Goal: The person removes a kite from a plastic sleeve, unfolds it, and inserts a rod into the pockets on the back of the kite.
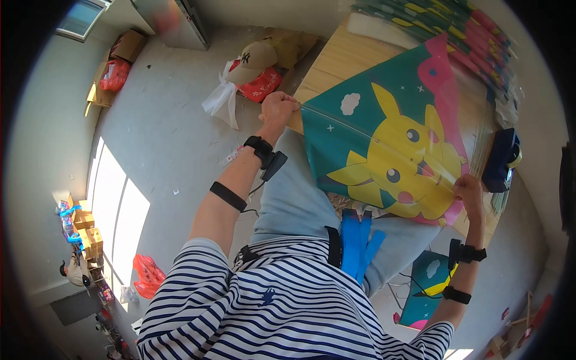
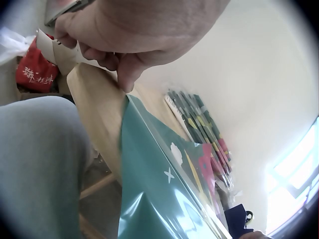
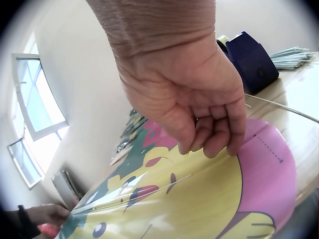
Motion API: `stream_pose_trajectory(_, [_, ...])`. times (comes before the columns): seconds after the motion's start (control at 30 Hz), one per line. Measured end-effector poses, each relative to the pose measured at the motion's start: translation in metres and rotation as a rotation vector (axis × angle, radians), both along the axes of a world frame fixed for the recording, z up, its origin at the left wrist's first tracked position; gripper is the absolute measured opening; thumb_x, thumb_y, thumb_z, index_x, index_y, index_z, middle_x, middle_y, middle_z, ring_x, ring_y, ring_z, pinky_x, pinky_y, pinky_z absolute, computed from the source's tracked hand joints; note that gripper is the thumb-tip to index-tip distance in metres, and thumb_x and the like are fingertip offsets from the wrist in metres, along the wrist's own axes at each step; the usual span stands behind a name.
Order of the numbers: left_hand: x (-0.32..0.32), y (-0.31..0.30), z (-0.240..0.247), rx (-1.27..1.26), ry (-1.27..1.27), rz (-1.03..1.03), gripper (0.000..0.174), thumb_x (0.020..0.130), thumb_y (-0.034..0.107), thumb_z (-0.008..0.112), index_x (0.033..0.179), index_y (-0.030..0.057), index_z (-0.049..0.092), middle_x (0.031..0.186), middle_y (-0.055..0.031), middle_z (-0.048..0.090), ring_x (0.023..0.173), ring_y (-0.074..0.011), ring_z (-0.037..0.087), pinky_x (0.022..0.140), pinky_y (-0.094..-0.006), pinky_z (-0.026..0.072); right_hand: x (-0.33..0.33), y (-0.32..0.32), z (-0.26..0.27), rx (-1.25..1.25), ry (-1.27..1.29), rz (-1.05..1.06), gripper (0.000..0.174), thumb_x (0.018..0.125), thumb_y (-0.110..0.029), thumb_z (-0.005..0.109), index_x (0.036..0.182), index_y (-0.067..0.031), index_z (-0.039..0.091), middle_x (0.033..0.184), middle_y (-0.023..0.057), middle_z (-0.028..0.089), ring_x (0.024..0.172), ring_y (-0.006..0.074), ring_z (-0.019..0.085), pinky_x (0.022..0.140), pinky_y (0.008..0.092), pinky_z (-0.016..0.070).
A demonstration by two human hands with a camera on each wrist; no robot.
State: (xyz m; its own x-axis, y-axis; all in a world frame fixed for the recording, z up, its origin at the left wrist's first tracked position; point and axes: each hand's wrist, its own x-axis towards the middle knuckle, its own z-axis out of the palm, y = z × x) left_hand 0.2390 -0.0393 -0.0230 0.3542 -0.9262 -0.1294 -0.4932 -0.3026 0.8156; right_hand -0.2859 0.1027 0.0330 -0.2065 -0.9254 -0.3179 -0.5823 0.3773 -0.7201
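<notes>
A green, yellow and pink kite sheet [image 1: 384, 150] with a cartoon figure lies spread over the wooden table and the person's lap. The left hand [image 1: 279, 113] pinches its left corner between thumb and fingers; in the left wrist view that hand [image 2: 144, 30] holds the green tip [image 2: 132, 102]. At the sheet's lower right, the right hand [image 1: 470, 195] pinches the yellow part near the pink edge. Curled fingertips of the right hand [image 3: 184, 94] meet the yellow surface [image 3: 199, 189] in the right wrist view. A thin rod [image 3: 164, 188] runs along the sheet between the hands.
Bundled rolled kites [image 1: 456, 36] lie at the table's far side. A dark blue tape dispenser [image 1: 503, 159] stands at the right, with thin rods [image 3: 294, 59] behind it. A cap [image 1: 259, 59] and a red bag [image 1: 262, 85] sit left of the table. Another kite [image 1: 427, 282] is below right.
</notes>
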Motion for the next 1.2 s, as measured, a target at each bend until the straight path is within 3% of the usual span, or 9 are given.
stream_pose_trajectory(0.43, [0.008,-0.005,-0.008,0.017,0.039,-0.05,0.016,0.065,0.018,0.08,0.077,0.0108,0.073,0.078,-0.0036,0.072,0.08,-0.0193,0.066,0.078,-0.038,0.0399,0.008,-0.001,-0.001,-0.029,0.183,0.029,0.004,0.071,0.004,0.064,0.074,0.004,0.062,0.062,0.0075,0.062,0.054,0.0137,0.06,0.049,0.0291,0.0465])
stream_pose_trajectory(0.53, [0.008,-0.004,-0.005,0.006,0.01,-0.066,0.016,0.065,0.019,0.08,0.078,0.0108,0.074,0.077,-0.0035,0.072,0.08,-0.0198,0.066,0.076,-0.0369,0.0409,0.008,-0.003,-0.009,-0.012,0.24,-0.002,0.007,0.069,0.002,0.066,0.076,0.0028,0.065,0.062,0.0101,0.063,0.055,0.0164,0.062,0.053,0.0306,0.0478])
stream_pose_trajectory(0.6, [0.007,-0.003,-0.004,-0.013,-0.018,-0.056,0.016,0.067,0.017,0.078,0.079,0.0082,0.074,0.076,-0.0047,0.072,0.076,-0.0189,0.066,0.071,-0.0341,0.0446,0.007,-0.003,-0.013,-0.053,0.334,0.034,0.01,0.067,-0.001,0.068,0.076,0.0015,0.067,0.067,0.0139,0.067,0.061,0.0231,0.066,0.057,0.0343,0.0508])
stream_pose_trajectory(0.7, [0.011,-0.005,-0.009,-0.054,0.115,-0.108,0.016,0.069,0.014,0.077,0.081,0.0048,0.074,0.077,-0.0062,0.072,0.074,-0.0168,0.066,0.07,-0.0319,0.0477,0.012,-0.003,-0.011,-0.064,0.418,0.045,0.012,0.067,-0.004,0.069,0.078,-0.001,0.068,0.073,0.0165,0.069,0.071,0.0302,0.069,0.063,0.0385,0.0527])
stream_pose_trajectory(0.8, [0.009,-0.002,0.001,-0.014,0.085,-0.155,0.013,0.075,0.007,0.071,0.086,-0.0004,0.069,0.083,-0.0063,0.07,0.075,-0.0133,0.063,0.073,-0.0269,0.0492,0.011,-0.004,-0.015,-0.011,0.487,0.045,0.011,0.068,-0.006,0.068,0.079,-0.0032,0.069,0.078,0.0173,0.07,0.078,0.0333,0.07,0.067,0.0406,0.0533])
stream_pose_trajectory(0.9, [0.014,-0.008,-0.011,-0.046,0.113,-0.119,0.017,0.07,0.013,0.076,0.082,0.0018,0.073,0.078,-0.0074,0.072,0.072,-0.0151,0.065,0.07,-0.0301,0.0489,0.014,-0.004,-0.012,0.015,0.501,0.015,0.011,0.069,-0.008,0.067,0.079,-0.0051,0.07,0.079,0.0167,0.07,0.08,0.0339,0.07,0.07,0.0418,0.0535])
stream_pose_trajectory(1.2, [0.018,-0.01,-0.017,-0.057,0.098,-0.144,0.018,0.069,0.014,0.076,0.082,0.0028,0.074,0.078,-0.0066,0.072,0.072,-0.0149,0.064,0.07,-0.0296,0.0482,0.009,-0.005,-0.02,-0.013,0.512,0.062,0.01,0.07,-0.007,0.065,0.079,-0.0056,0.07,0.081,0.0169,0.07,0.082,0.0352,0.069,0.072,0.0427,0.0533])
